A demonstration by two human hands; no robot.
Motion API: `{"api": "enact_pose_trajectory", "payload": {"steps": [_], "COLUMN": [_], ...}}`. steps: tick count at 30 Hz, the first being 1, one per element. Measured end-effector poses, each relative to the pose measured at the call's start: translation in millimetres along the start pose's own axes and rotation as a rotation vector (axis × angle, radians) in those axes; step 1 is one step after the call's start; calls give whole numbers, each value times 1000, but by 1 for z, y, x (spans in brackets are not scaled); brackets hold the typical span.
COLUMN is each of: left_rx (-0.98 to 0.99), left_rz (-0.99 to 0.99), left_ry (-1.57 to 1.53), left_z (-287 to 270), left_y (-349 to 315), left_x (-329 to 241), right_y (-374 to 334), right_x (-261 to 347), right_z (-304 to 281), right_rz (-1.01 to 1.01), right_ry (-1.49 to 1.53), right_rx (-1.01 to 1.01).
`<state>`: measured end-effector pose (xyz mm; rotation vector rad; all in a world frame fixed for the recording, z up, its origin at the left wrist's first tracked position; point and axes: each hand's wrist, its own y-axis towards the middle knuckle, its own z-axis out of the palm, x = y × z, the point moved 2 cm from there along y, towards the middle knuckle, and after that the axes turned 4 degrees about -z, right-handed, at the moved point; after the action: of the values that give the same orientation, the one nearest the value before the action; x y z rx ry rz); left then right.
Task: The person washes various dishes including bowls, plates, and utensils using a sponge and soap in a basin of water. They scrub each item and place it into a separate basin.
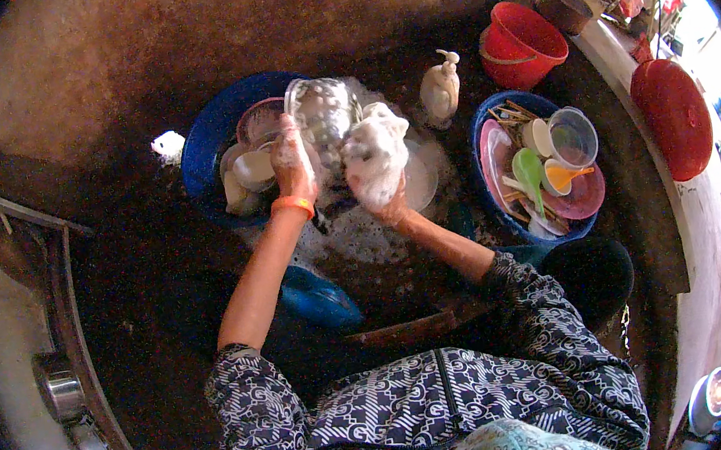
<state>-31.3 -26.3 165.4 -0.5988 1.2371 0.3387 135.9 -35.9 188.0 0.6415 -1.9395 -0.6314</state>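
A shiny container (324, 110), thickly coated with white suds, is tilted over the right side of a blue basin (201, 149); it looks like a metal pot. My left hand (293, 164), with an orange band at the wrist, grips its left side. Against its right side, my right hand (390, 200) is closed around a foam-covered scrubbing cloth (374, 149); suds hide most of the fingers. Inside the basin, left of my left hand, lie pale bowls (253, 168) and a pinkish dish (260, 121). Foam covers the wet floor (349, 239) below my hands.
A pump bottle (440, 94) stands beyond my right hand. To the right, another blue basin (482, 173) holds cups, plates, chopsticks and a green spoon (529, 174). A red bucket (526, 48) sits behind it. Metal pots (61, 390) line the left edge.
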Motion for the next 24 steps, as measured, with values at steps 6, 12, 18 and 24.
{"api": "enact_pose_trajectory", "payload": {"steps": [6, 12, 18, 24], "left_rx": [158, 205, 236, -28], "left_rz": [217, -12, -158, 206], "left_ry": [504, 216, -326, -430], "left_z": [4, 6, -2, -43], "left_y": [-37, -62, -43, -2], "left_x": [-11, -35, -64, -119], "right_y": [16, 76, 35, -26], "right_x": [5, -76, -133, -145], "right_z": [0, -17, -31, -4], "right_rz": [-225, 19, 676, 404], "right_ry": [-278, -252, 490, 178], "right_rx": [190, 73, -58, 453]}}
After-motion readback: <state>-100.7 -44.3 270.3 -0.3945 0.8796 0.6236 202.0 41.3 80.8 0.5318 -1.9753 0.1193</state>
